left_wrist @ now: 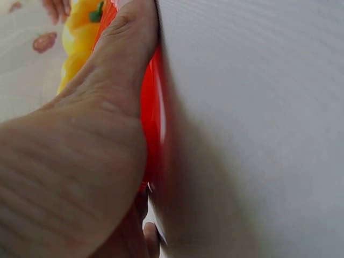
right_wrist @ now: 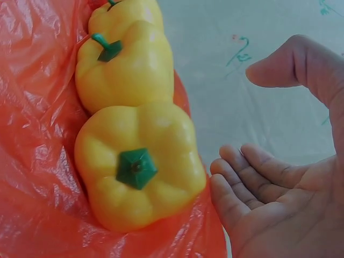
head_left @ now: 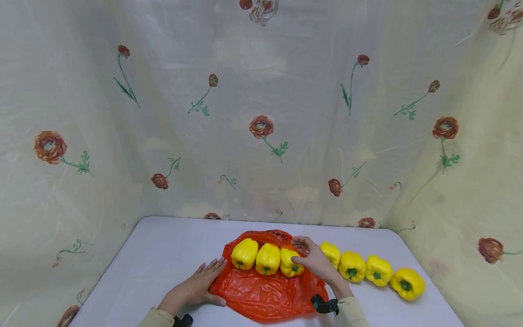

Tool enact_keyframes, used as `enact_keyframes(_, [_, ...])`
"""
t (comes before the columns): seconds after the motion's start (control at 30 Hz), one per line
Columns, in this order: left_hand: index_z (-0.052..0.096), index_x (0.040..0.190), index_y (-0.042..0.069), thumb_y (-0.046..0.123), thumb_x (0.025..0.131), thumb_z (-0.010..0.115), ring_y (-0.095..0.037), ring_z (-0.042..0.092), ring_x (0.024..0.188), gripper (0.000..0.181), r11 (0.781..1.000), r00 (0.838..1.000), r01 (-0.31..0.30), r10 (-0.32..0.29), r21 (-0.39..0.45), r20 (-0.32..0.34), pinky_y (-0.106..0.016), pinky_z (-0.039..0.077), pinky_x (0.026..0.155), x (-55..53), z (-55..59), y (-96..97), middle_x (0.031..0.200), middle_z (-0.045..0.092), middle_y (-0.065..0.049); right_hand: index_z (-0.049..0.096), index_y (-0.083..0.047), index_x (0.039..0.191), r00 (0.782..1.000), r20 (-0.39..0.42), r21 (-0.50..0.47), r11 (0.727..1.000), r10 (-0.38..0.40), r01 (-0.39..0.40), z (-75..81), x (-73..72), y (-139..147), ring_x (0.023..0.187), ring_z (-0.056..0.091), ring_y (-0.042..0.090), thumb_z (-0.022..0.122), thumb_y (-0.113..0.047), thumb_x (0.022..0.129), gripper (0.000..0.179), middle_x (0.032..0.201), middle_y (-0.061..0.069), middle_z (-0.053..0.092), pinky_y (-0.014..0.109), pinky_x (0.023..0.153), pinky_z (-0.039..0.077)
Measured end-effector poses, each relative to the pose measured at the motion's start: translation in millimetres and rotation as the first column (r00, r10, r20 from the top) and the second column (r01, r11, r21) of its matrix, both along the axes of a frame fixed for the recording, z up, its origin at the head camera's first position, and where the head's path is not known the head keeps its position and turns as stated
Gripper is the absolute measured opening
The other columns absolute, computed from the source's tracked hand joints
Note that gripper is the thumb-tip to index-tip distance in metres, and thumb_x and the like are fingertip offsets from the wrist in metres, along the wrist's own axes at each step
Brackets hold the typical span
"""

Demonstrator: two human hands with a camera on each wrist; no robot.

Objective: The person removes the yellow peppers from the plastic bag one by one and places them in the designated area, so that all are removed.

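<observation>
Three yellow bell peppers with green stems lie side by side on a red plastic bag (head_left: pixel 261 293): a left one (head_left: pixel 244 254), a middle one (head_left: pixel 268 260) and a right one (head_left: pixel 288 263). My left hand (head_left: pixel 200 284) rests flat with fingers spread along the bag's left edge. At the right pepper is my right hand (head_left: pixel 318 263), its thumb overlapping that pepper in the head view. From the right wrist, the thumb stands well away from the nearest pepper (right_wrist: pixel 102 134), while the fingertips (right_wrist: pixel 217 166) are right beside it; nothing is in the palm.
Several more yellow bell peppers (head_left: pixel 352 267) form a row on the white table (head_left: pixel 175 245), right of the bag and partly behind my right hand. Dark straps circle both wrists. A flower-printed curtain (head_left: pixel 302 100) hangs behind the table and at both sides.
</observation>
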State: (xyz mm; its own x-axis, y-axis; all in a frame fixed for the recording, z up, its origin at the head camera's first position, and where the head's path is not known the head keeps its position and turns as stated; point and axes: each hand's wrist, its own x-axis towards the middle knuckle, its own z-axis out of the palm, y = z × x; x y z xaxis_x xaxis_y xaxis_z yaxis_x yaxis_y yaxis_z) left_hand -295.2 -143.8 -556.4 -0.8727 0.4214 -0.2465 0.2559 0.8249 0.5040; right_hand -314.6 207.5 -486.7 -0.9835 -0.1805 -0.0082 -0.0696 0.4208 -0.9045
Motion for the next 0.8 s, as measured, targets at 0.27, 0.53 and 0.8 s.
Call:
enact_keyframes(0.27, [0.025,0.154,0.012,0.065,0.067,0.073,-0.033,0.013,0.150,0.113,1.000,1.000,-0.005,0.005,-0.005,0.002,-0.060,0.007,0.119,-2.3,0.0,1.0,0.161,0.022,-0.009,0.043,-0.004,0.139,0.999,0.006,0.003,0.999,0.038,-0.038,-7.3,-3.0,3,0.131,0.045,0.035,0.070,-0.011,0.083,0.062,0.139,0.013,0.051,0.051,0.107,0.042])
enact_keyframes(0.53, [0.024,0.154,0.012,0.066,0.067,0.073,-0.033,0.013,0.149,0.113,1.000,1.000,-0.005,0.005,-0.010,-0.004,-0.060,0.007,0.119,-2.6,-2.5,0.6,0.161,0.022,-0.009,0.042,-0.003,0.139,0.999,0.013,0.012,0.999,0.036,-0.036,-12.6,-2.5,4,0.131,0.044,0.036,0.071,-0.008,0.083,0.063,0.141,0.015,0.049,0.052,0.106,0.042])
enact_keyframes(0.8, [0.025,0.153,0.011,0.068,0.067,0.071,-0.033,0.013,0.149,0.114,1.000,1.000,-0.007,0.007,-0.014,-0.009,-0.060,0.008,0.119,-2.2,-2.6,0.7,0.161,0.022,-0.009,0.045,-0.006,0.137,0.998,0.056,0.038,0.999,0.025,-0.027,-21.8,-0.1,4,0.127,0.047,0.033,0.075,-0.011,0.079,0.065,0.139,0.012,0.051,0.052,0.104,0.044])
